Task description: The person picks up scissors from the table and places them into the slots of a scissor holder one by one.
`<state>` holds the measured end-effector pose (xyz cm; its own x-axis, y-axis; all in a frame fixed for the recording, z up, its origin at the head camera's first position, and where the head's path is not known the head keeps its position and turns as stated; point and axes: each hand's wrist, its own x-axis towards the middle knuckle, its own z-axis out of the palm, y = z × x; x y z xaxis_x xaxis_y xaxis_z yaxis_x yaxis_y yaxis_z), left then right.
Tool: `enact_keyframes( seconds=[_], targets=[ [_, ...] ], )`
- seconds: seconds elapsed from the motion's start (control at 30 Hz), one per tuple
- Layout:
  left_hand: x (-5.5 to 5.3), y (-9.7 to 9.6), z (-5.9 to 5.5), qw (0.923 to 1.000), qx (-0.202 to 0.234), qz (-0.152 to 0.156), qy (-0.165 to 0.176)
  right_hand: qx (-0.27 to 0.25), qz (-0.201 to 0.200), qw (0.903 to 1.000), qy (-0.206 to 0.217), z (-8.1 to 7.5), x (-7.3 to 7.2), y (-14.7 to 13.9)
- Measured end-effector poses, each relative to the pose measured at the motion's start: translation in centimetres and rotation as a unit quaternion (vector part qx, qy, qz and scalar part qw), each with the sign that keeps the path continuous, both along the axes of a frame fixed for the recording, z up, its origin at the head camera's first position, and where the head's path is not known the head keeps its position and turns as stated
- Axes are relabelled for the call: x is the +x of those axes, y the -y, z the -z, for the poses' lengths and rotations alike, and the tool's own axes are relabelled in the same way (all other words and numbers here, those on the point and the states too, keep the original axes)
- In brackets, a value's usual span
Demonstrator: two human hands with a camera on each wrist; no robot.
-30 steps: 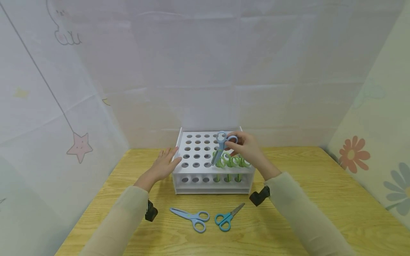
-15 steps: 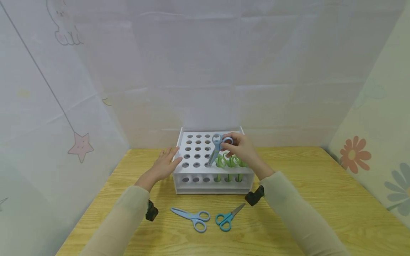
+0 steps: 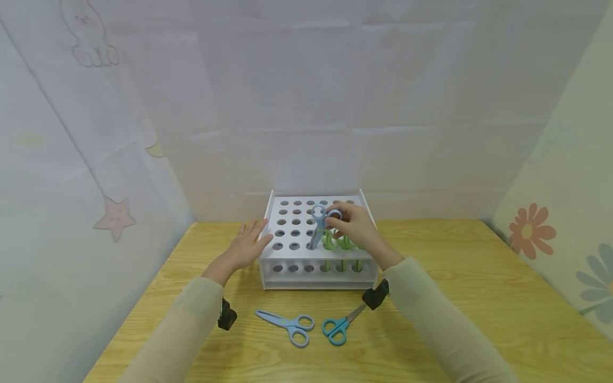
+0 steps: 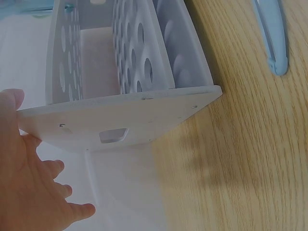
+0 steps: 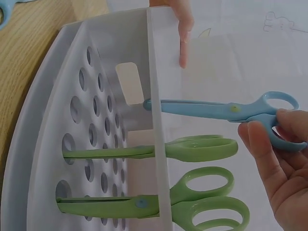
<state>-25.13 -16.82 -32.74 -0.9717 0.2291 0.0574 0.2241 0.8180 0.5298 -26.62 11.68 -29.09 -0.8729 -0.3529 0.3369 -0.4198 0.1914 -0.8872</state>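
My right hand (image 3: 355, 226) pinches the handle of blue scissors (image 3: 318, 223), blades pointing down. In the right wrist view the tip of these blue scissors (image 5: 202, 109) has just passed through a hole in the top board of the white rack (image 3: 287, 252). Several green scissors (image 5: 202, 149) stand in neighbouring front-row holes to the right, blades down through the lower board. My left hand (image 3: 244, 247) rests against the rack's left side, fingers spread and thumb at the top edge; the left wrist view shows this hand (image 4: 36, 192) beside the side panel.
Light blue scissors (image 3: 287, 324) and teal scissors with a metal blade (image 3: 337, 327) lie on the wooden table (image 3: 440, 298) in front of the rack. Behind the rack hangs a pale cloth (image 3: 297, 159); printed cloths flank both sides.
My right hand has moved left and slightly down, bringing the blue scissors from above the green ones to the hole beside them, with the tip now inside. The left hand stays put.
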Motion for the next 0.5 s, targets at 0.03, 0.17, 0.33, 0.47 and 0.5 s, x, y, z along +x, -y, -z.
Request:
enact_keyframes(
  seconds=[0.03,0.17,0.33,0.47,0.5],
  targets=[
    [0.03,-0.02,-0.08,1.0000,0.001,0.000,-0.001,0.000,-0.001,1.0000,0.001,0.09,-0.06,0.05],
    [0.06,-0.04,-0.17,1.0000,0.003,0.003,-0.002,0.006,-0.003,1.0000,0.006,0.41,-0.25,0.23],
    [0.02,-0.05,-0.05,1.0000,0.001,0.003,-0.004,0.028,0.004,0.9996,-0.001,0.63,-0.42,0.39],
    [0.00,-0.05,-0.06,1.0000,0.005,0.002,-0.002,0.054,0.012,0.9984,-0.011,0.66,-0.51,0.55],
    [0.00,-0.04,-0.07,1.0000,0.005,0.002,-0.002,0.058,0.013,0.9981,-0.014,0.66,-0.52,0.60]
  ],
)
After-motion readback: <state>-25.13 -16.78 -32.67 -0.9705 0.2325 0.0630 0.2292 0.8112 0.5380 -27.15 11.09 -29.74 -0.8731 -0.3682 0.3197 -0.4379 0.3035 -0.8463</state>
